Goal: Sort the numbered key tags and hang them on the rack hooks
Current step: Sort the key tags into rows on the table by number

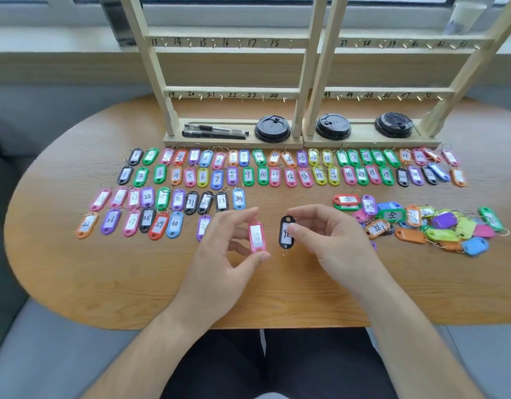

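Note:
My left hand (219, 254) pinches a pink key tag (257, 236) upright between thumb and fingers above the wooden table (104, 283). Right beside it, my right hand (329, 240) pinches a black key tag (286, 233) whose label reads upside down. Several coloured numbered tags lie sorted in rows (248, 175) across the table, with shorter rows (162, 208) on the left. An unsorted heap of tags (435, 226) lies at the right. Two wooden racks (234, 93) (378, 93) with numbered hooks stand at the back; the hooks in view carry nothing.
Black pens (214, 131) and a black cup lid (273, 128) rest on the left rack's base. Two more black lids (333, 126) (393, 125) sit on the right rack's base. A window sill runs behind the racks. My lap is below the table's near edge.

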